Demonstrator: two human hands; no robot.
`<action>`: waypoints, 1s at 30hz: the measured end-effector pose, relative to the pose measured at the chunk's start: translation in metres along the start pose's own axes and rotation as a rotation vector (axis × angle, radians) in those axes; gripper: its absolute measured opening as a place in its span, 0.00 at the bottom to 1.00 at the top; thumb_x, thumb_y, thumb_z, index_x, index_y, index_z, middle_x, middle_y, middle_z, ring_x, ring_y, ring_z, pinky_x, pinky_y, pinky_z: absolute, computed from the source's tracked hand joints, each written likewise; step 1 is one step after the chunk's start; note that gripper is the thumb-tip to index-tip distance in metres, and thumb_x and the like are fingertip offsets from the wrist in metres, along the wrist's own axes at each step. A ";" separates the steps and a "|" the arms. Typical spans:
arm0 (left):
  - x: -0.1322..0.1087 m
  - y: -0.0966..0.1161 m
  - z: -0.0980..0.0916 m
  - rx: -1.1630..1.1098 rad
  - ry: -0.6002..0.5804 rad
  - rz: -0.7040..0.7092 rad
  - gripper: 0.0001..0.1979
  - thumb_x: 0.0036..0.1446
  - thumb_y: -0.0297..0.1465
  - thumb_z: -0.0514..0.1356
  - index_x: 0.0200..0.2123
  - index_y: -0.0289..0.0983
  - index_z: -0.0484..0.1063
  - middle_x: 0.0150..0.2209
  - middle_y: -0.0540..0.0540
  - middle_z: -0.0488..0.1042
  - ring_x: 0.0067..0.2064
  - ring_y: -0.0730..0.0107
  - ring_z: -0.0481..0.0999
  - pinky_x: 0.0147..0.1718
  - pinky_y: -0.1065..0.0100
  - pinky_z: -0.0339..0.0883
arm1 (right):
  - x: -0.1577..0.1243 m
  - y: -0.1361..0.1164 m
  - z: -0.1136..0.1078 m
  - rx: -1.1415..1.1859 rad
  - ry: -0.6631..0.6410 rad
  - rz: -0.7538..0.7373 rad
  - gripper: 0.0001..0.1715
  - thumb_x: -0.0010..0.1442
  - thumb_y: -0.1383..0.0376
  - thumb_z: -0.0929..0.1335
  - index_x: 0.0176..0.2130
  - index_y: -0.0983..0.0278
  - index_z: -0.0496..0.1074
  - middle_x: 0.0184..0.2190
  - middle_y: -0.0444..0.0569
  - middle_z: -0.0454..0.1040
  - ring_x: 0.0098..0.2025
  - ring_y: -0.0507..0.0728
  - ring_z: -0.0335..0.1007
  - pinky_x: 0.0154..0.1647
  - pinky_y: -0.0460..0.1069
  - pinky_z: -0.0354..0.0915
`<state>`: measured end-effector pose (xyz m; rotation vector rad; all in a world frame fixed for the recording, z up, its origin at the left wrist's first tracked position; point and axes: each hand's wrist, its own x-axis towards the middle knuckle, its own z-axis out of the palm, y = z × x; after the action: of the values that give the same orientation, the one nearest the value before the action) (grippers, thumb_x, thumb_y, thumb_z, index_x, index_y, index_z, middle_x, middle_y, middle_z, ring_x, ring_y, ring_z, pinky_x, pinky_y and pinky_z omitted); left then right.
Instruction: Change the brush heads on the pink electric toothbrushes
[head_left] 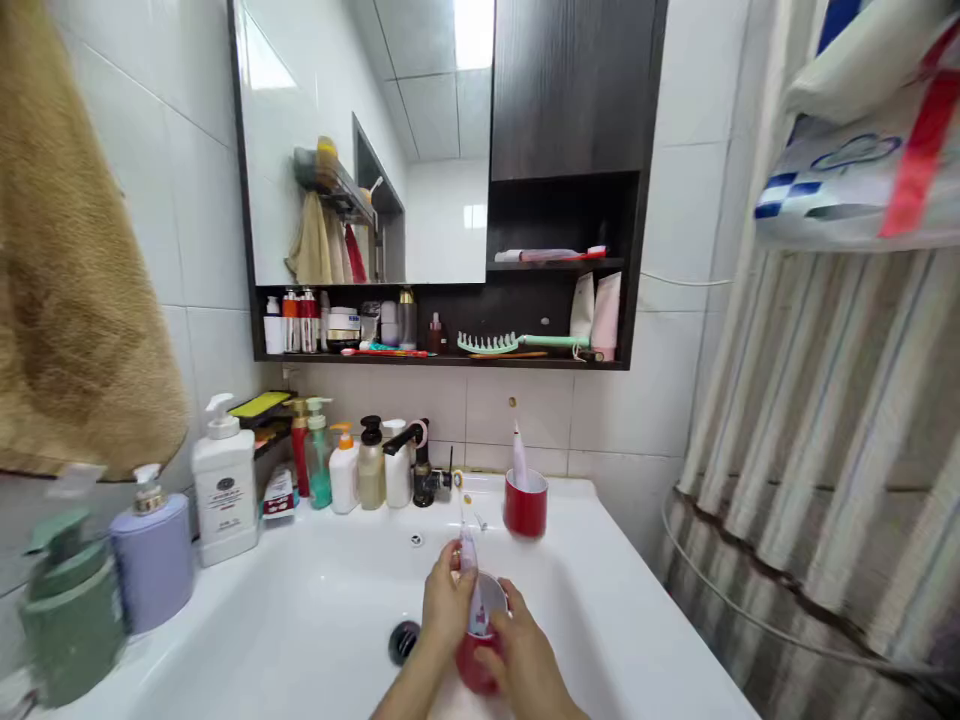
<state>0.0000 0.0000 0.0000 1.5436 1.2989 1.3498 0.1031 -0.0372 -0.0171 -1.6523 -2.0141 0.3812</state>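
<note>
My left hand (447, 602) is closed around a pale pink electric toothbrush (469, 555), its narrow head pointing up. The lower end of the toothbrush overlaps the mouth of a red cup (474, 668) with a white inside; whether it touches the cup's wall I cannot tell. My right hand (521, 640) grips that cup from the right side, fingers around its rim and body, over the front of the sink. On the back right ledge stands a second red cup (526, 510), with a similar pale toothbrush (520, 455) upright in it.
The white sink (322, 610) has a dark drain (404, 641) and a black faucet (422, 470) behind. Several pump bottles (371, 465) line the back and left ledge. A mirror cabinet (562, 270) overhangs the ledge. A brown towel (82, 270) hangs left, a curtain (810, 440) right.
</note>
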 end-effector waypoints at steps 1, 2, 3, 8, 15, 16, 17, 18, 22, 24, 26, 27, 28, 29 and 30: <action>0.001 -0.003 0.000 0.003 0.006 0.003 0.20 0.41 0.34 0.50 0.39 0.29 0.61 0.31 0.42 0.68 0.34 0.67 0.66 0.35 0.69 0.56 | 0.000 0.000 0.001 0.004 0.003 0.004 0.12 0.38 0.72 0.59 0.27 0.68 0.65 0.51 0.59 0.48 0.49 0.58 0.51 0.44 0.47 0.51; 0.002 -0.006 0.000 0.002 0.015 0.005 0.19 0.41 0.34 0.50 0.38 0.30 0.62 0.32 0.42 0.68 0.36 0.67 0.65 0.36 0.69 0.56 | -0.001 -0.001 0.003 0.011 0.005 0.008 0.11 0.38 0.72 0.59 0.27 0.68 0.65 0.51 0.58 0.48 0.48 0.58 0.53 0.43 0.47 0.52; 0.003 -0.008 0.000 -0.001 0.027 0.008 0.18 0.41 0.34 0.50 0.37 0.31 0.62 0.34 0.42 0.68 0.37 0.66 0.65 0.37 0.69 0.55 | -0.001 -0.001 0.004 0.020 0.008 0.012 0.11 0.39 0.72 0.59 0.27 0.67 0.65 0.51 0.57 0.48 0.47 0.57 0.54 0.42 0.47 0.53; 0.008 0.006 -0.012 -0.102 0.127 0.031 0.22 0.43 0.35 0.49 0.43 0.33 0.56 0.39 0.43 0.64 0.39 0.69 0.64 0.37 0.70 0.56 | 0.001 -0.003 0.000 0.110 0.033 0.027 0.11 0.41 0.70 0.60 0.29 0.66 0.66 0.50 0.55 0.50 0.47 0.58 0.54 0.43 0.49 0.52; -0.019 0.045 -0.005 -0.556 0.002 -0.060 0.23 0.38 0.36 0.55 0.41 0.34 0.57 0.38 0.44 0.65 0.38 0.69 0.64 0.37 0.70 0.57 | 0.000 -0.010 -0.066 0.714 0.205 0.015 0.22 0.48 0.58 0.57 0.42 0.65 0.59 0.42 0.54 0.62 0.40 0.57 0.60 0.38 0.50 0.56; -0.026 0.046 0.003 -0.602 -0.103 -0.082 0.22 0.38 0.36 0.56 0.39 0.34 0.59 0.38 0.44 0.65 0.38 0.68 0.64 0.38 0.69 0.56 | -0.002 -0.010 -0.074 0.826 0.190 0.034 0.23 0.48 0.57 0.56 0.43 0.65 0.58 0.39 0.53 0.64 0.37 0.56 0.62 0.35 0.50 0.58; -0.032 0.047 0.010 -0.651 -0.215 -0.091 0.21 0.37 0.35 0.57 0.38 0.34 0.61 0.37 0.43 0.66 0.38 0.68 0.64 0.39 0.68 0.55 | -0.003 -0.010 -0.080 0.921 0.174 0.054 0.23 0.48 0.57 0.56 0.42 0.65 0.58 0.35 0.52 0.66 0.32 0.54 0.63 0.32 0.49 0.58; -0.038 0.046 0.017 -0.697 -0.327 -0.089 0.21 0.37 0.35 0.57 0.37 0.33 0.61 0.37 0.43 0.66 0.38 0.67 0.64 0.40 0.68 0.55 | -0.004 -0.008 -0.084 0.991 0.159 0.070 0.22 0.48 0.57 0.56 0.41 0.65 0.59 0.30 0.50 0.67 0.29 0.53 0.63 0.30 0.49 0.59; -0.048 0.036 0.033 -0.744 -0.496 -0.116 0.22 0.34 0.35 0.59 0.36 0.33 0.63 0.33 0.44 0.68 0.38 0.67 0.64 0.39 0.68 0.53 | -0.006 0.000 -0.081 1.062 0.091 0.102 0.18 0.48 0.57 0.58 0.33 0.67 0.65 0.16 0.41 0.61 0.19 0.48 0.57 0.23 0.45 0.56; -0.047 0.028 0.035 -0.688 -0.478 -0.163 0.22 0.32 0.35 0.60 0.34 0.32 0.63 0.30 0.45 0.68 0.34 0.70 0.65 0.36 0.70 0.55 | -0.005 0.004 -0.077 1.034 0.079 0.134 0.16 0.46 0.57 0.59 0.30 0.67 0.66 0.15 0.40 0.60 0.19 0.47 0.55 0.21 0.44 0.54; -0.046 0.020 0.037 -0.638 -0.478 -0.212 0.21 0.30 0.36 0.61 0.30 0.32 0.63 0.27 0.47 0.67 0.30 0.73 0.65 0.30 0.72 0.55 | -0.003 0.006 -0.074 1.016 0.095 0.172 0.14 0.45 0.58 0.60 0.28 0.66 0.66 0.17 0.40 0.62 0.19 0.47 0.55 0.20 0.44 0.53; -0.045 0.016 0.038 -0.624 -0.497 -0.245 0.20 0.31 0.37 0.60 0.28 0.31 0.62 0.24 0.48 0.67 0.27 0.75 0.64 0.27 0.73 0.55 | -0.003 0.006 -0.073 1.023 0.106 0.187 0.14 0.45 0.58 0.61 0.27 0.66 0.66 0.17 0.41 0.63 0.19 0.47 0.56 0.21 0.44 0.53; -0.045 0.013 0.040 -0.623 -0.530 -0.283 0.19 0.32 0.39 0.59 0.27 0.32 0.61 0.22 0.49 0.66 0.24 0.76 0.64 0.24 0.74 0.54 | -0.002 0.006 -0.072 1.042 0.116 0.199 0.13 0.45 0.58 0.60 0.26 0.66 0.65 0.18 0.41 0.64 0.20 0.47 0.56 0.21 0.44 0.54; -0.046 0.011 0.041 -0.632 -0.569 -0.321 0.19 0.34 0.42 0.57 0.25 0.32 0.59 0.20 0.50 0.64 0.21 0.77 0.63 0.21 0.74 0.53 | -0.002 0.007 -0.073 1.072 0.126 0.210 0.13 0.45 0.58 0.60 0.25 0.66 0.65 0.19 0.42 0.65 0.20 0.47 0.57 0.23 0.44 0.55; -0.047 0.010 0.042 -0.643 -0.609 -0.352 0.20 0.35 0.44 0.55 0.25 0.33 0.58 0.18 0.51 0.63 0.19 0.78 0.62 0.18 0.74 0.52 | -0.001 0.007 -0.073 1.108 0.136 0.220 0.13 0.46 0.58 0.60 0.26 0.66 0.64 0.19 0.42 0.65 0.21 0.47 0.58 0.24 0.44 0.56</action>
<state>0.0454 -0.0427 -0.0125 1.0768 0.6218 0.8459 0.1484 -0.0442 0.0401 -1.0970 -1.1082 1.1616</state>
